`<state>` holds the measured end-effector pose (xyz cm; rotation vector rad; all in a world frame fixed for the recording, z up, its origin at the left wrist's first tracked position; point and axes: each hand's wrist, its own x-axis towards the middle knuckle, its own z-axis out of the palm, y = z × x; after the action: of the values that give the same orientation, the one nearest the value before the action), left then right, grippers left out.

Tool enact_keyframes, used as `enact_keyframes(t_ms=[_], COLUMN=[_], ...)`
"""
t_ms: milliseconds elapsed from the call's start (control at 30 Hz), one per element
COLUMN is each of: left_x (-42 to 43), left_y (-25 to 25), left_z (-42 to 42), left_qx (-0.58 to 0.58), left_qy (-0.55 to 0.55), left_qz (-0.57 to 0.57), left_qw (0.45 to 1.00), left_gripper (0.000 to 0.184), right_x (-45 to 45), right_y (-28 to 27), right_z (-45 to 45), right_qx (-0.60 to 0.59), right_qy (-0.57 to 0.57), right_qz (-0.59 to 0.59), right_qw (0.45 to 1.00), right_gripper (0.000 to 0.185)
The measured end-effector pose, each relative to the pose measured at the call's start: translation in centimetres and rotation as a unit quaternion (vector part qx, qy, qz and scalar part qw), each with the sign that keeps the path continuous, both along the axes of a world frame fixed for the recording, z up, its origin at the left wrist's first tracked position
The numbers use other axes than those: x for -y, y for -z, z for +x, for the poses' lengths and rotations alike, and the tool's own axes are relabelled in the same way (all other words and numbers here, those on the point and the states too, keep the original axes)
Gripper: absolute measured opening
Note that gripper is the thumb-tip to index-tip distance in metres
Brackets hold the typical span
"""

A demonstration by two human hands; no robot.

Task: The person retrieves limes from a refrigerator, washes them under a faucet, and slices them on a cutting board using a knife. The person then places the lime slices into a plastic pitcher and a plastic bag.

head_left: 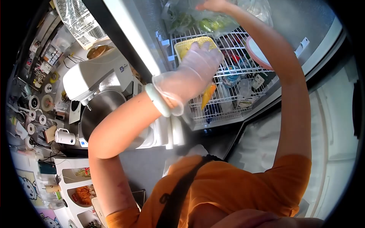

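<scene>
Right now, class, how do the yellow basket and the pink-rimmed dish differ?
The basket is yellow; the dish is pale inside with a pink rim. The basket is roughly rectangular, whereas the dish looks round. The left hand covers part of the basket, while the right arm hides part of the dish. Both show against the white wire rack.

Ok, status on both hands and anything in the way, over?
Left hand gloved, over yellow basket, hiding part of it; grip unclear. Right hand at bagged green produce; grip unclear. Right arm partly covers pink-rimmed round item.
</scene>
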<state>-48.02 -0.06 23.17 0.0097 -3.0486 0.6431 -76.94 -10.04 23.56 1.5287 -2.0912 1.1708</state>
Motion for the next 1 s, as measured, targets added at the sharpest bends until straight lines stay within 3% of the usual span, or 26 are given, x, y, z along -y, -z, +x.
enact_keyframes(t_ms=[33,67,100,133,200,233,300,333,400,433,500,533,567,600,667,733,800,867,933,1000], left_x=[0.2,0.3,0.3,0.3,0.0,-0.2,-0.6,-0.5,0.3,0.8,1.5,1.7,1.9,2.1,2.4,1.8,1.1,1.1,1.0,0.9], left_y=[0.0,0.1,0.1,-0.3,-1.2,-1.7,-2.9,-3.3,-2.1,-0.9,-0.8,-1.5,-1.8,-1.3,-0.2,-1.4,-2.5,-2.0,-2.1,-2.9], left_z=[0.3,0.6,0.9,1.0,0.6,0.4,-0.7,-1.5,-3.7,-5.1,-6.9,-7.6,-8.0,-8.4,-9.0,-8.8,-7.6,-7.6,-7.4,-7.0], left_qx=[-0.016,-0.014,-0.016,-0.019,-0.080,-0.140,-0.171,-0.205,-0.247,-0.291,-0.334,-0.272,-0.208,-0.209,-0.240,-0.239,-0.114,-0.117,-0.121,-0.050], left_qy=[0.002,0.002,0.001,-0.001,0.005,0.010,-0.036,-0.080,-0.092,-0.121,-0.152,-0.180,-0.205,-0.207,-0.146,-0.163,-0.161,-0.175,-0.191,-0.235], left_qz=[-0.027,-0.025,-0.038,-0.053,-0.019,0.015,0.004,-0.010,0.009,0.005,0.000,0.090,0.181,0.187,0.120,0.179,0.216,0.209,0.203,0.192], left_qw=[0.999,1.000,0.999,0.998,0.997,0.990,0.985,0.976,0.965,0.949,0.930,0.941,0.939,0.937,0.952,0.940,0.956,0.955,0.953,0.951], left_gripper=[0.058,0.058,0.053,0.048,0.045,0.042,0.040,0.039,0.040,0.045,0.049,0.053,0.057,0.057,0.044,0.050,0.050,0.050,0.050,0.050], right_x=[-1.0,-2.4,-3.7,-4.4,-5.4,-5.5,-5.7,-5.4,-5.6,-6.2,-6.9,-7.5,-8.8,-9.6,-8.2,-5.8,-3.8,-0.7,3.4,4.9], right_y=[-0.6,-1.3,-1.8,-1.8,-1.8,-2.1,-2.4,-1.8,-0.5,-0.4,-0.3,-1.6,-4.0,-5.5,-5.7,-4.1,-3.0,-1.1,1.4,2.2], right_z=[1.3,2.4,3.6,4.0,4.3,4.2,3.8,2.4,-0.1,-0.8,-1.3,-0.4,1.4,2.3,0.3,-2.9,-3.6,-5.5,-9.2,-10.9], right_qx=[0.000,-0.053,-0.104,-0.105,-0.212,-0.213,-0.071,-0.073,-0.242,-0.244,-0.035,-0.036,0.064,0.165,0.162,0.198,0.139,-0.120,-0.171,-0.220], right_qy=[0.000,-0.100,-0.197,-0.197,-0.120,-0.123,-0.145,-0.147,-0.264,-0.267,-0.288,-0.290,-0.265,-0.234,-0.222,-0.124,-0.104,-0.132,-0.133,-0.121], right_qz=[0.001,0.175,0.341,0.341,0.392,0.393,0.471,0.473,0.391,0.393,0.369,0.372,0.365,0.355,0.343,0.214,0.239,0.316,0.351,0.414], right_qw=[1.000,0.978,0.913,0.913,0.887,0.886,0.867,0.865,0.848,0.846,0.883,0.881,0.890,0.890,0.898,0.949,0.955,0.932,0.911,0.875], right_gripper=[0.037,0.032,0.027,0.027,0.059,0.059,0.048,0.048,0.037,0.037,0.044,0.044,0.029,0.019,0.019,0.021,0.024,0.021,0.019,0.021])
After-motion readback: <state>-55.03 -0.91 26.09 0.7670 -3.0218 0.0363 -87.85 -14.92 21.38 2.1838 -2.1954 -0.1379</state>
